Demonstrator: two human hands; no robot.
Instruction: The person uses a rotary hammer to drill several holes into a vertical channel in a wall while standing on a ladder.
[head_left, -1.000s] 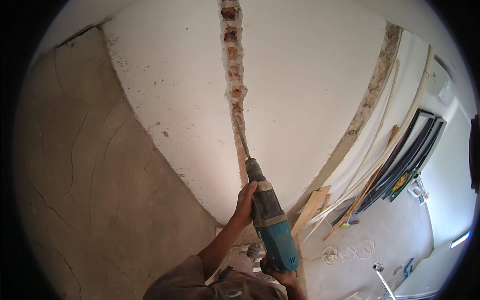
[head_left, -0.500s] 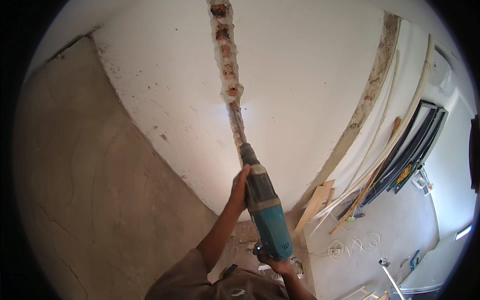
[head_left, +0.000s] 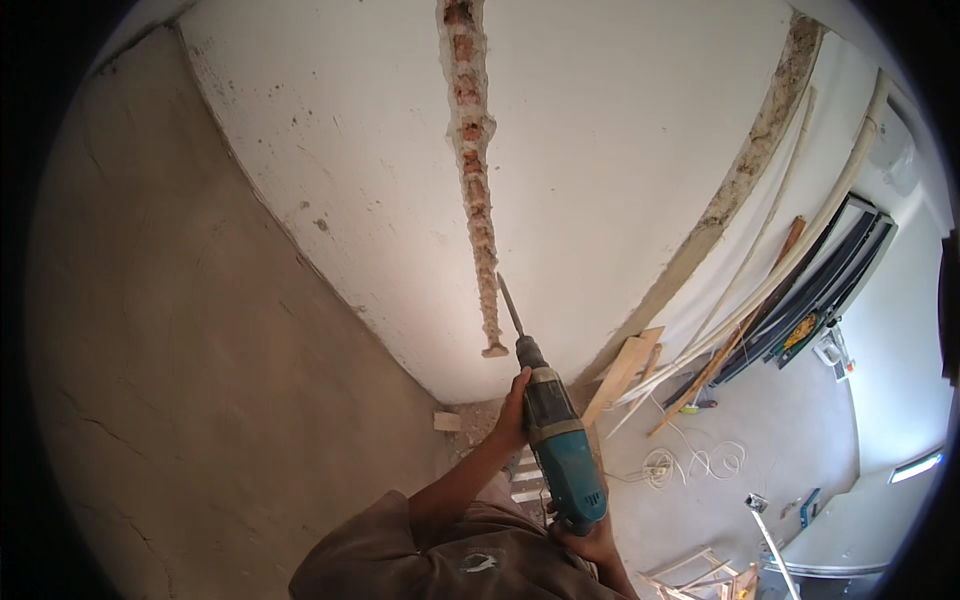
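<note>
A teal and black rotary hammer drill (head_left: pixel 566 455) is held in both hands, its body slanting up and to the left. My left hand (head_left: pixel 515 408) wraps round the dark front part behind the chuck. At the rear, my right hand (head_left: pixel 585 540) grips the handle, partly hidden by the body. A long steel chisel bit (head_left: pixel 510 305) points at the white wall (head_left: pixel 600 180); its tip is just right of a rough vertical groove (head_left: pixel 477 200). Broken red brick shows in the groove's upper part, and a short wider cut ends it at the bottom.
Left is a bare grey plaster wall (head_left: pixel 220 330). To the right, wooden boards (head_left: pixel 622 375), long pale pipes (head_left: pixel 800 255) and dark metal profiles (head_left: pixel 825 290) lean together. A coiled white cable (head_left: pixel 660 467) lies on the floor, with a wooden frame (head_left: pixel 700 575) nearer me.
The drill has shifted down and right with both hands. Its bit, inside the groove before, now has its tip at the right edge. More of the groove's lower end shows.
</note>
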